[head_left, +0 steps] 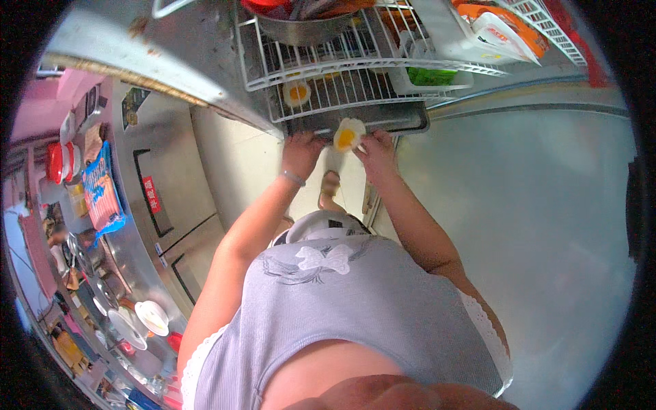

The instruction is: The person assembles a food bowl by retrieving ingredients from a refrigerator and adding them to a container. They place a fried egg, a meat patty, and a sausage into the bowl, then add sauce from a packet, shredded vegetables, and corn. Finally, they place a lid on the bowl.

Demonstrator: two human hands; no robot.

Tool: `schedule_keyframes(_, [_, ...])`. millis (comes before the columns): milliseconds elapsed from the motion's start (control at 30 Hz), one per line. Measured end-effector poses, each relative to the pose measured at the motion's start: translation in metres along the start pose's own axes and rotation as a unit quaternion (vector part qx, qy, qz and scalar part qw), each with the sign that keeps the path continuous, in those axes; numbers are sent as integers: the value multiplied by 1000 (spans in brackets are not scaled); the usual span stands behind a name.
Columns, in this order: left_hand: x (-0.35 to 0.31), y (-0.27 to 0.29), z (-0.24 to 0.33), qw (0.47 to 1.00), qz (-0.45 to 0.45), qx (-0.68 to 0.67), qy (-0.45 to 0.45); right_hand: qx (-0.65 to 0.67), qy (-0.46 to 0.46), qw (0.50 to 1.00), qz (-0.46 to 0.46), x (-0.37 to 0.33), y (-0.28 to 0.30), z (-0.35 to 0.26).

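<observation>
I stand at an open fridge with white wire shelves. On the lowest level lies a dark tray with a raised rim. My left hand is closed at the tray's front edge, its fingertips partly hidden. A fried egg, white with a yellow yolk, is between my hands, in front of the rim. My right hand is closed, its thumb and fingers at the egg's right edge. Behind the wire shelf, another fried egg shows further in, to the left.
A metal bowl with red things stands on the upper shelf. Right of it are a white bin with something green and an orange-white bag. The open fridge door is at my right. A steel counter holds dishes at my left.
</observation>
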State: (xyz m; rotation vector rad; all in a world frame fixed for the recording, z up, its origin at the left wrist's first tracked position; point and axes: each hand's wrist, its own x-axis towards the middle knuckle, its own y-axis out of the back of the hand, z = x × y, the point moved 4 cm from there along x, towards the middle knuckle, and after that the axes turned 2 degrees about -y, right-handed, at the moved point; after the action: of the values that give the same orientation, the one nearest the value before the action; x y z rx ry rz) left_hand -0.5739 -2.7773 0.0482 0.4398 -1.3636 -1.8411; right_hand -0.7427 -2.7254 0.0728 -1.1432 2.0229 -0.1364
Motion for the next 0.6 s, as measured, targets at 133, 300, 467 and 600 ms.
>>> schedule_keyframes(133, [-4,22,-9,995,58,-4,76,113,-36,982,-145,-52,-48,-21])
schedule_keyframes(300, [-92,86,-20,992,73,-41,99,138,-49,943,-300,-90,-140,-16])
schedule_keyframes(467, [-241,141,-55,957,150,-43,244,83,-145,878,-448,-126,-253,38])
schedule_keyframes(600, [-361,181,-55,900,212,-24,381,38,-214,829,-516,-174,-336,115])
